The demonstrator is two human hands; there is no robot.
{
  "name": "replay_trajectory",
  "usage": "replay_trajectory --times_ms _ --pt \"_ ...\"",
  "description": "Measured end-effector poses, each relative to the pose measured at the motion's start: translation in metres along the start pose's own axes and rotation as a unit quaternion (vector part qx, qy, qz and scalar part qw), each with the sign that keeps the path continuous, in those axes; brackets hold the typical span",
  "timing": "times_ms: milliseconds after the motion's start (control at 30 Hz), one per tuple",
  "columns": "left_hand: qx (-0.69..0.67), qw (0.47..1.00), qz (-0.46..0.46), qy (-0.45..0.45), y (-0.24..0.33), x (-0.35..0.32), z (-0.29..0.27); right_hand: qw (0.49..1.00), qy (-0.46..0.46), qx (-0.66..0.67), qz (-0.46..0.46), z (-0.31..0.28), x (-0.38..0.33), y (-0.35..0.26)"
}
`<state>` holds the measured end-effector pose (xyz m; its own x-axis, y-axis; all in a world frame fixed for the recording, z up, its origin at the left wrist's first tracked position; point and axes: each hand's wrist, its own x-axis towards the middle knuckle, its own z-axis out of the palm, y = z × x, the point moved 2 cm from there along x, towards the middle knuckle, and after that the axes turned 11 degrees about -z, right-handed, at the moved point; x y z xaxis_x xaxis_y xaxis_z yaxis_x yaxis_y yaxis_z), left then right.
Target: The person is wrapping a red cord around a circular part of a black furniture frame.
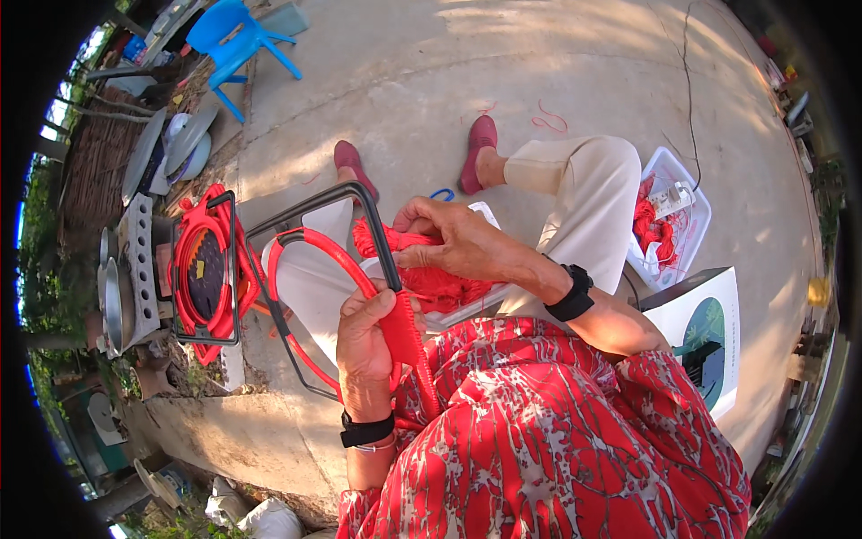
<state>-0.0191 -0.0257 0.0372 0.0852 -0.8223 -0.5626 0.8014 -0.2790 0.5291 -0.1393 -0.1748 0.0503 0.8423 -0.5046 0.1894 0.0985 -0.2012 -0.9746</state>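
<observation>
A black metal wire frame (310, 202) with a red cord-wrapped ring (323, 247) inside it rests across my lap. My left hand (364, 337) grips the frame's near edge where red cord (409, 337) is wound tightly around it. My right hand (449, 238) pinches a bunch of loose red cord (435, 283) just right of the frame's side bar. Both wrists wear black bands. My feet in dark red shoes (480, 148) rest on the concrete ahead.
A finished frame wrapped in red cord (208, 274) leans at the left beside grey blocks and metal pans. A white basket (687, 225) holding red cord sits at the right, a white box (709, 332) nearer me. A blue plastic chair (235, 40) stands far left.
</observation>
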Motion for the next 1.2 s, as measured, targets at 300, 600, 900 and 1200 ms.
replay_trajectory --times_ms 300,600,900,1200 --pt "0.037 0.999 0.027 0.023 0.004 -0.002 0.014 0.988 0.006 0.152 -0.006 0.017 -0.007 0.017" --pt "0.057 0.997 0.021 0.039 0.001 0.000 0.005 0.995 0.002 0.085 -0.050 0.019 -0.011 0.015" --pt "0.042 0.998 0.034 0.033 0.002 0.000 0.010 0.994 -0.016 0.066 -0.081 0.031 -0.019 0.014" --pt "0.032 0.999 0.031 0.023 0.001 0.003 0.005 0.991 0.094 -0.035 -0.084 -0.003 -0.033 -0.025"
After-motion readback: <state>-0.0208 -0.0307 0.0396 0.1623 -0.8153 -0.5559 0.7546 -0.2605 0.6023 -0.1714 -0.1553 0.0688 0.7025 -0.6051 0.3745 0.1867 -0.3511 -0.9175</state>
